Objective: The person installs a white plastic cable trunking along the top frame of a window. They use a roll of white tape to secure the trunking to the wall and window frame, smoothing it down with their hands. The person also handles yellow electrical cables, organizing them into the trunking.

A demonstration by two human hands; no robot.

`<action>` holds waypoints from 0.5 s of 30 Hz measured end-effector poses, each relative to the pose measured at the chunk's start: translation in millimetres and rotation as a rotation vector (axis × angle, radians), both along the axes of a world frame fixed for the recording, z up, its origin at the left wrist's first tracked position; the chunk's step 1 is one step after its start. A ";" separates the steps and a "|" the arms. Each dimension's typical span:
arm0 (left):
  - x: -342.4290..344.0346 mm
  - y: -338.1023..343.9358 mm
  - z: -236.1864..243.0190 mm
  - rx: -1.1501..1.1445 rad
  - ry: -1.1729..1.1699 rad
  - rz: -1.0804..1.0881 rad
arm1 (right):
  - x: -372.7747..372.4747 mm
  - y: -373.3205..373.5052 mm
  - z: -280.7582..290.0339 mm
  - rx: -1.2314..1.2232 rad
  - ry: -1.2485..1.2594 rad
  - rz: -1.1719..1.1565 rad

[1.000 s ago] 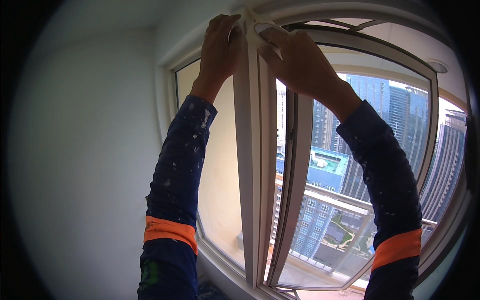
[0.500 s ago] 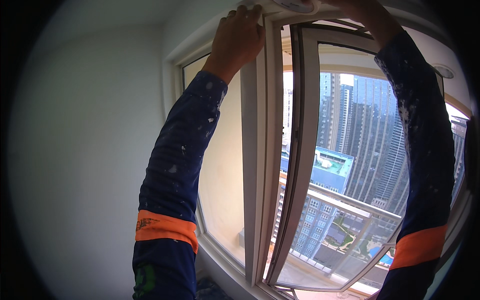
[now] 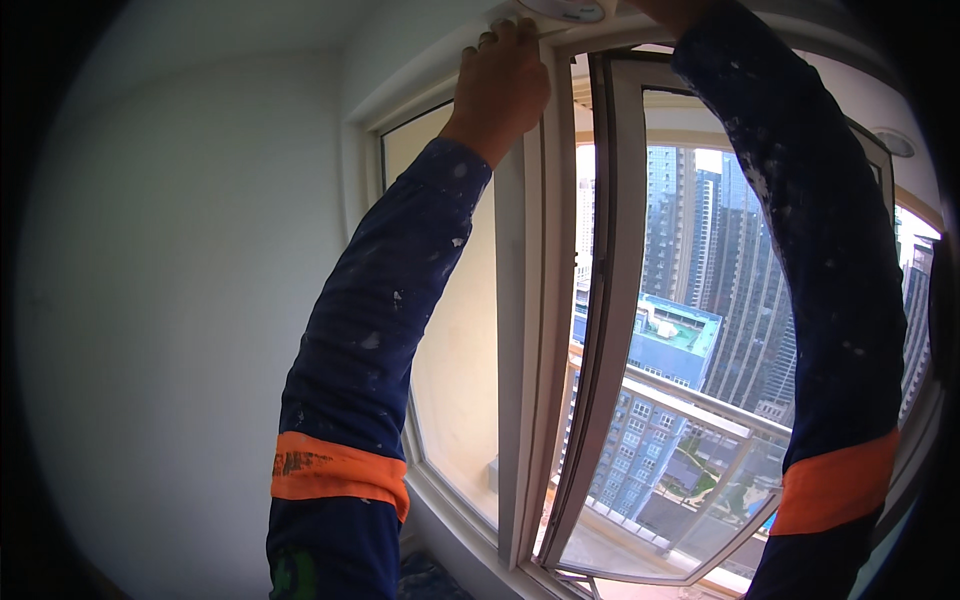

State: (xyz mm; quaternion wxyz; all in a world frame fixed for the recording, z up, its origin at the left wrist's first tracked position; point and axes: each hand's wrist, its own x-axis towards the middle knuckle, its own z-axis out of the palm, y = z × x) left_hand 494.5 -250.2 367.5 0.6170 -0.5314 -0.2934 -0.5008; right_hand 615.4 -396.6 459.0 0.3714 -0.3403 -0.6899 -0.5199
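My left hand reaches up to the top corner of the white window frame, its fingers stretched and their tips against the frame near the top. Just right of those fingertips, a white round, flat roll with print on its face, which looks like a roll of tape, is cut by the upper picture edge. My right hand is raised beside the roll; only its wrist side shows, and the fingers lie beyond the edge. The roll shifts along with this hand.
A tilted-out window sash stands right of the frame, with a balcony railing and tall buildings beyond. Left of the frame is a fixed pane, then a plain pale wall. Something dark and patterned lies low down.
My right hand and the roll have moved left along the top of the frame, toward my left hand. My left hand stays at the top corner; the view has shifted slightly.
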 end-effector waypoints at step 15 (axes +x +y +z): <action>6.6 -2.5 1.0 -0.095 0.001 0.134 | -6.7 5.0 11.7 0.211 -0.429 -0.380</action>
